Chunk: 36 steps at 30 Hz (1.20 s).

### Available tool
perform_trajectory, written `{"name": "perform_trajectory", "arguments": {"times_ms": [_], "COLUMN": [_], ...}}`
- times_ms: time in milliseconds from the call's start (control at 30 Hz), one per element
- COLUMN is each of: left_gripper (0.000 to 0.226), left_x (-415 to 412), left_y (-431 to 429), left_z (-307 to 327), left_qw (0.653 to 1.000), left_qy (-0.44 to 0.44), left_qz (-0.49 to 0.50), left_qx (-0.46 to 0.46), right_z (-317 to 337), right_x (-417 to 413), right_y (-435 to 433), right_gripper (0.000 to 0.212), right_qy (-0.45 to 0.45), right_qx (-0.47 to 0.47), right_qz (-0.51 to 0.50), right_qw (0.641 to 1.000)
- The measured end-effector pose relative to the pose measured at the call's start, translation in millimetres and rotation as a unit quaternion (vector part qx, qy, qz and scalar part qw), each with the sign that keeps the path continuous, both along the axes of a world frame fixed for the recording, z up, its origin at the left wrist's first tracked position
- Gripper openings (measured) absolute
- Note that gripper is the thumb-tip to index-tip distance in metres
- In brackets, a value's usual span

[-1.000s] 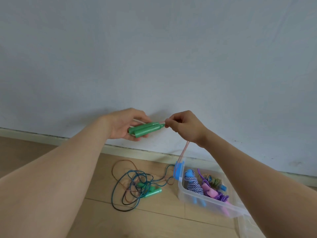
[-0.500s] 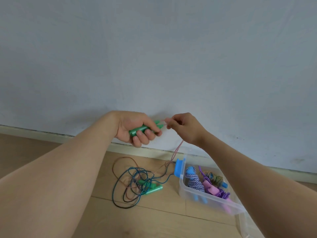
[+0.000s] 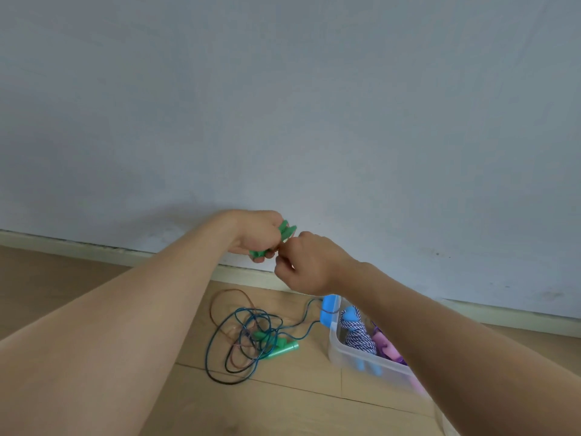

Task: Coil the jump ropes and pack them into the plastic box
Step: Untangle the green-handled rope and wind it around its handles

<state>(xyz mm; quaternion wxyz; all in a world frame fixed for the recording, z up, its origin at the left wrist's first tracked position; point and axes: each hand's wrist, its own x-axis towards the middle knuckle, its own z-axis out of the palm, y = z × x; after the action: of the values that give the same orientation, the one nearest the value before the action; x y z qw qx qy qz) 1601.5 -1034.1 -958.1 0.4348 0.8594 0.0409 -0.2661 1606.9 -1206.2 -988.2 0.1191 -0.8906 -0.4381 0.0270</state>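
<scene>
1. Left hand (image 3: pixel 251 236): mine, raised before the wall (image 3: pixel 283 105), fist closed round the handles.
2. Handles (image 3: pixel 287 231): green pair, held side by side. Their long axis slants from low-left to high-right, and both ends poke out of my fist.
3. Right hand (image 3: pixel 306 267): just right of and below the handles, touching my left fingers. Its fingers are curled, tips pinched at the handles' upper end. I judge they hold the cord there, though only a pinkish trace shows. This hand is the nearer one for winding turns crosswise round that axis.
4. Cord (image 3: pixel 232 290): pinkish-brown and thin, its slack looping on the floor (image 3: pixel 94 278) below my hands. The run up to my hands is not traceable.
5. Tangle (image 3: pixel 248 338): a blue rope with its own green handles lies across item 4. It may drag as I wind.
6. Box (image 3: pixel 352 361): clear plastic with a blue latch (image 3: pixel 329 305), on the floor under my right forearm. It holds a braided rope (image 3: pixel 356 336) and a pink bundle (image 3: pixel 388 349).
</scene>
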Motion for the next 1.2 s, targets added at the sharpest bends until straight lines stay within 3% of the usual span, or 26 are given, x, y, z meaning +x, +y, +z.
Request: {"name": "perform_trajectory", "arguments": {"times_ms": [133,233,333,433,533,733,833,1033,1133,1200], "left_gripper": [0.054,0.046,0.045,0.047,0.042,0.015,0.020,0.017,0.017,0.023], "left_x": [-2,-1,-4,-3,-3,3,2,-1,-1,2], "left_y": [5,2,-6,-14,-16,-22,-20,-22,-28,-31], "left_z": [-4,-2,0,11,17,14,16,30,36,36], "left_qw": [0.996,0.973,0.962,0.964,0.972,0.978,0.981,0.988,0.976,0.971], "left_qy": [-0.053,-0.098,-0.083,-0.096,-0.111,-0.197,-0.190,-0.109,-0.108,-0.123], "left_qz": [-0.026,-0.122,-0.180,-0.197,-0.176,-0.026,0.007,0.035,0.080,0.095], "left_qx": [0.070,0.172,0.189,0.148,0.106,0.068,0.046,-0.103,-0.170,-0.180], "right_z": [4,10,18,17,10,2,3,13,17,18], "right_x": [6,8,21,38,46,49,50,48,45,42], "right_y": [-12,-18,-20,-33,-44,-45,-45,-45,-42,-39], "right_gripper": [0.036,0.027,0.023,0.029,0.038,0.055,0.064,0.057,0.047,0.046], "right_qy": [-0.071,-0.120,-0.151,-0.141,-0.066,0.057,0.095,0.189,0.220,0.223], "right_qx": [-0.009,0.026,0.045,0.090,0.130,0.187,0.194,0.291,0.333,0.321], "right_qz": [0.046,0.078,0.039,-0.066,-0.128,-0.169,-0.168,-0.194,-0.209,-0.205], "right_qw": [0.996,0.989,0.987,0.984,0.981,0.966,0.962,0.918,0.893,0.897]}}
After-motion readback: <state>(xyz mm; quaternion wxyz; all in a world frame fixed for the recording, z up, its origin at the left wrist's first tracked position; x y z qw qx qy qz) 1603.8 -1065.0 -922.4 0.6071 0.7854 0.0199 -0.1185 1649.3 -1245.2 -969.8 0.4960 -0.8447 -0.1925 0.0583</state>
